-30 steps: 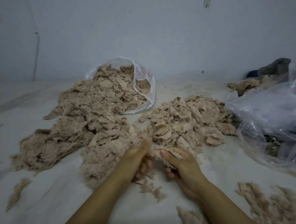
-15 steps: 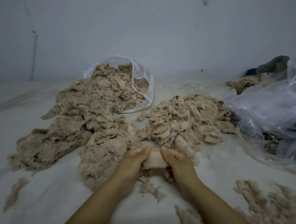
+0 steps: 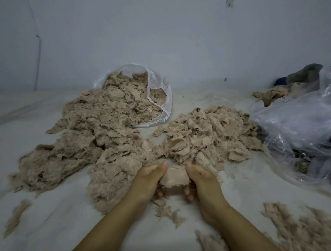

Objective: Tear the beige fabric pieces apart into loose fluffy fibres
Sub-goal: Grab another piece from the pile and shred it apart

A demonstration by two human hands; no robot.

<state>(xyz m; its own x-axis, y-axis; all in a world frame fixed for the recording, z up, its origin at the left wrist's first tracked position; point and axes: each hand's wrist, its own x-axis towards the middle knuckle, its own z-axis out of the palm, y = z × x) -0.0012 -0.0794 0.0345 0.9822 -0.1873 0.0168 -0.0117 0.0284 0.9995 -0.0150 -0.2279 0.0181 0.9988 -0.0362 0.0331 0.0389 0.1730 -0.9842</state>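
Item: beige fabric piece, lower centre, pinched between my left hand and right hand; apparently untorn. Next: pull apart.

A bare, dim room used for hand-sorting textile waste. A plain pale wall stands at twelve o'clock above a dusty pale floor. Heaps of beige fabric scraps spill from a clear plastic bag; another crumpled plastic bag lies at two o'clock.
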